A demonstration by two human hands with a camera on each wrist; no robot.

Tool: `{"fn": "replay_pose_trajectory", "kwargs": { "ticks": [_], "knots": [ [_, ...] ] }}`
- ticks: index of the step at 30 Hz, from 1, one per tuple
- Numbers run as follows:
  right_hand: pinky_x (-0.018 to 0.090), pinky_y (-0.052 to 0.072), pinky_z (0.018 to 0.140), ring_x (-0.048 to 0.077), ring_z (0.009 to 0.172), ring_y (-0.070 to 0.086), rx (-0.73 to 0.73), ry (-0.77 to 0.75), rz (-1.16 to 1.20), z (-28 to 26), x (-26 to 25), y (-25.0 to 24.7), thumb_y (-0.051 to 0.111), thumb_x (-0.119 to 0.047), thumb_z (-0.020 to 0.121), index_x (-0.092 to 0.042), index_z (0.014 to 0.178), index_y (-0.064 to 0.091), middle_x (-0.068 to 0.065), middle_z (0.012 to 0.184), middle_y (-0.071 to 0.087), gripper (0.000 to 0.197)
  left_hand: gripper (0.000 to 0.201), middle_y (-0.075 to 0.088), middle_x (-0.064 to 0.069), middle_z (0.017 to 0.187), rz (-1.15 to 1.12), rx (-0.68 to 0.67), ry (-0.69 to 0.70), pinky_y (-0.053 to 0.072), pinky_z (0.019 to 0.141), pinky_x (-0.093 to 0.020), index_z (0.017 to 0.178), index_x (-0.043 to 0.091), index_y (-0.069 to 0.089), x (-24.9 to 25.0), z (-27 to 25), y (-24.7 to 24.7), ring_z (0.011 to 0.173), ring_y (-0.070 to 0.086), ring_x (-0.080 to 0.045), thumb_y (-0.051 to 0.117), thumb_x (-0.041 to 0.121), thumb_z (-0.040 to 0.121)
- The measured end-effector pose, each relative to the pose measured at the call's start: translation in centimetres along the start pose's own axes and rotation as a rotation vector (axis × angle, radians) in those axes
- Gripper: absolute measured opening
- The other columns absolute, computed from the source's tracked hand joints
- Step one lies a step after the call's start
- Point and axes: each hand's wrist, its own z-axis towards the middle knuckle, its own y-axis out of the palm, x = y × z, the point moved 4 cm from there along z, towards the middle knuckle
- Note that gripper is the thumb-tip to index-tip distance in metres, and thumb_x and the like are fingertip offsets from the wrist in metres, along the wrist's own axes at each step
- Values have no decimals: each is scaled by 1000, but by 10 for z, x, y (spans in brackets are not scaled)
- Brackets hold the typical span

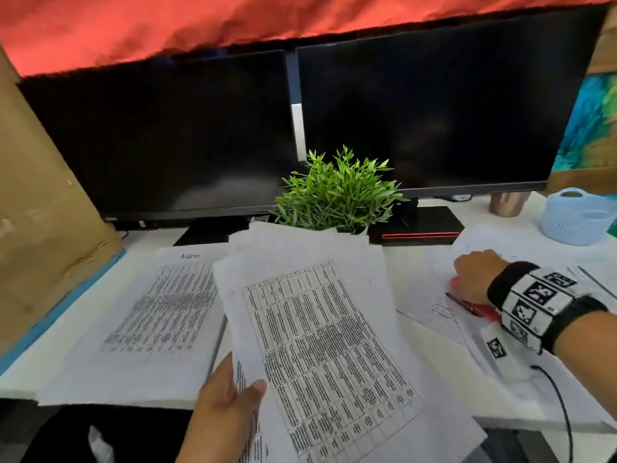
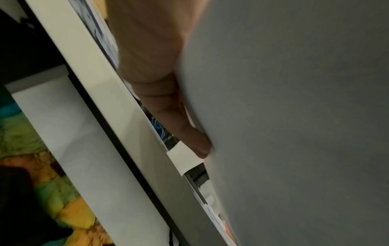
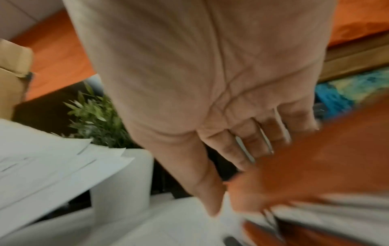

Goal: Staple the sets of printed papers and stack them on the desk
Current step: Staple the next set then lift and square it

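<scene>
My left hand (image 1: 238,396) pinches a fanned set of printed papers (image 1: 320,329) at its lower left corner and holds it tilted above the desk's front edge. The thumb lies on top. In the left wrist view my fingers (image 2: 185,131) press the grey underside of the papers (image 2: 294,116). My right hand (image 1: 470,277) is curled over a red stapler (image 1: 480,310) that lies on loose sheets (image 1: 430,282) at the right. The right wrist view is blurred and shows the fingers (image 3: 248,143) on the stapler (image 3: 315,166). A stack of printed papers (image 1: 150,315) lies flat at the left.
Two dark monitors (image 1: 167,135) stand along the back, with a green potted plant (image 1: 337,195) between them. A cardboard box (image 1: 40,212) borders the left side. A pale blue basket (image 1: 579,218) and a copper cup (image 1: 507,203) sit at the back right.
</scene>
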Motion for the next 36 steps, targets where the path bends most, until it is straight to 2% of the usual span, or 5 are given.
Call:
{"fn": "replay_pose_trajectory", "kwargs": {
  "ticks": [6,11,20,27,36],
  "knots": [
    [34,45,101,12,112,59,-147,-369,999,-53,-63,-41,46,-82,72,-31,121,59,-10,119,65,73,37,72,6,60,-163,132,111,46,41,-9,108,14,59,46,-15,-15,50,67,-4,55,-16,87],
    [27,53,90,0,100,66,94,-544,1511,-83,-94,-66,61,-39,88,-33,121,56,-20,109,70,34,36,74,9,67,-201,267,287,48,45,-9,109,21,62,75,-9,-16,55,68,-2,60,-7,88],
    [11,45,84,-10,110,56,631,-685,1455,-101,-82,-129,54,-25,95,-37,130,44,-25,118,61,38,41,71,28,96,-158,266,559,51,67,-5,111,38,60,121,13,6,90,65,13,69,13,80],
    [0,42,80,-14,105,57,593,-628,1562,-91,-89,-92,60,-15,91,-27,135,40,-27,114,63,50,27,74,20,77,-184,232,451,44,53,-1,95,18,69,109,21,23,76,68,6,77,3,74],
    [2,46,77,-11,105,57,552,-594,1568,-81,-96,-92,61,-25,90,-32,139,38,-16,122,60,55,31,68,35,91,-125,251,494,43,69,-2,102,40,60,104,37,36,88,60,20,74,25,79]
  ]
}}
